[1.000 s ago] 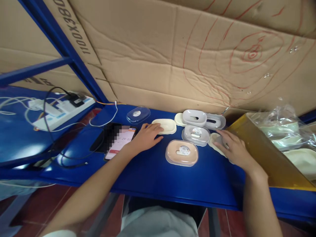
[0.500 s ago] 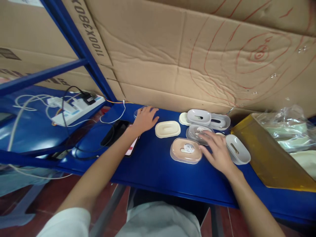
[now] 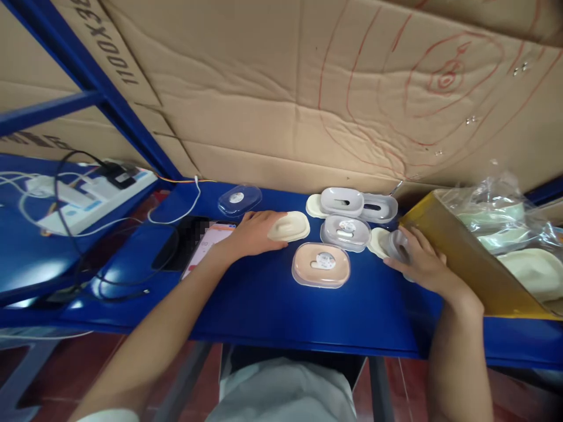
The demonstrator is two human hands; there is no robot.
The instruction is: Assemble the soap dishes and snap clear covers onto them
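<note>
My left hand (image 3: 257, 233) is closed on the left end of a cream oval soap-dish tray (image 3: 292, 225), thumb on the near side and fingers on the far side. Over at the right, my right hand (image 3: 420, 261) has its fingers wrapped over a grey soap dish (image 3: 399, 246), hiding much of it. A cream piece (image 3: 378, 242) lies against that dish's left side. Between my hands sit a peach soap box (image 3: 320, 266) and a grey soap box (image 3: 345, 233), both with clear covers and round stickers.
Behind are two open grey dishes (image 3: 342, 202) and another cream piece (image 3: 313, 205). A clear lid (image 3: 240, 200) lies at back left, near a phone (image 3: 206, 243) and cables. A power strip (image 3: 97, 202) stands further left. A yellow-brown box (image 3: 466, 264) with bagged pieces stands right.
My left hand has moved from the clear lid to the cream tray and closed on it. My right hand has left the peach box and taken hold of the grey dish at right.
</note>
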